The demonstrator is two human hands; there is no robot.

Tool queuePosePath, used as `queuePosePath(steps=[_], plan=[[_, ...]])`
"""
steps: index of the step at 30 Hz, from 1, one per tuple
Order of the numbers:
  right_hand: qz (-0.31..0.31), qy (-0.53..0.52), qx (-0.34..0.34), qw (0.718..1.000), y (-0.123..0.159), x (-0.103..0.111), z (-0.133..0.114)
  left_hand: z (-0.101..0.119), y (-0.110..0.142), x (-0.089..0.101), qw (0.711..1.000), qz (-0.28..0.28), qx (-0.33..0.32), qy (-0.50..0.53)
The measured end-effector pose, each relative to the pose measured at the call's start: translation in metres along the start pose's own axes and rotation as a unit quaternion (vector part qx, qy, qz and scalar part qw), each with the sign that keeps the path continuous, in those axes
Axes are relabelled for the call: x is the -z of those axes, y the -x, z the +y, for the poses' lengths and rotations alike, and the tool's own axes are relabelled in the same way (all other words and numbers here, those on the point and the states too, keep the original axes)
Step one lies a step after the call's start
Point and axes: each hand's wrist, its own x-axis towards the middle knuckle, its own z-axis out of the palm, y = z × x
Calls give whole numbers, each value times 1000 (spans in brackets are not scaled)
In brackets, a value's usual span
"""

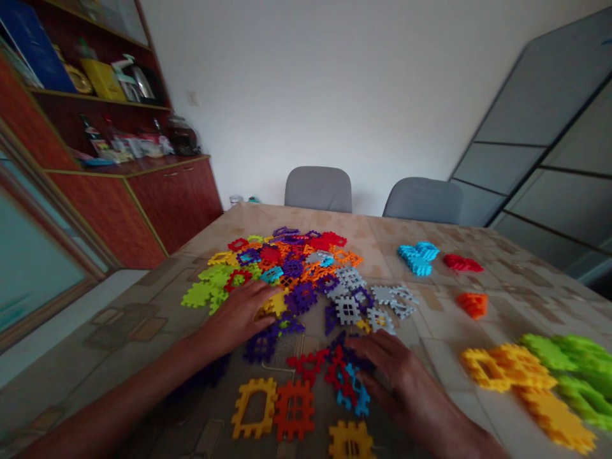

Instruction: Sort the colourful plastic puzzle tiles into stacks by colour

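A heap of interlocking plastic building pieces (287, 264) in many colours spreads over the middle of the table. At its near left edge lies my left hand (248, 309), thumb and fingers apart around a yellow piece (278, 303) in the heap. My right hand (394, 366) is low over the near right side, its fingers spread and reaching toward a dark purple piece (352, 349); the fingertips partly hide it. Red pieces (340, 376) and a light blue piece (356, 396) lie beside its thumb. Closer to me are a yellow frame piece (255, 381) and an orange window piece (294, 408).
On the right of the table (430, 357) sit separate groups: light blue pieces (417, 258), red pieces (463, 262), orange pieces (472, 304), yellow pieces (509, 366) and lime green pieces (574, 363). Two grey chairs (318, 188) stand behind the table.
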Motion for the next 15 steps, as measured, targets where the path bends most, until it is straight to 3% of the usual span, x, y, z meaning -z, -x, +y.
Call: queuePosePath(steps=[5, 10, 15], plan=[[-46, 27, 94, 994, 10, -7, -26, 3, 21, 16, 1000, 5, 4, 6], [4, 143, 172, 975, 22, -50, -19, 1, 54, 24, 1000, 22, 0, 17], [74, 187, 184, 962, 27, -78, -6, 24, 91, 20, 1000, 9, -6, 12]])
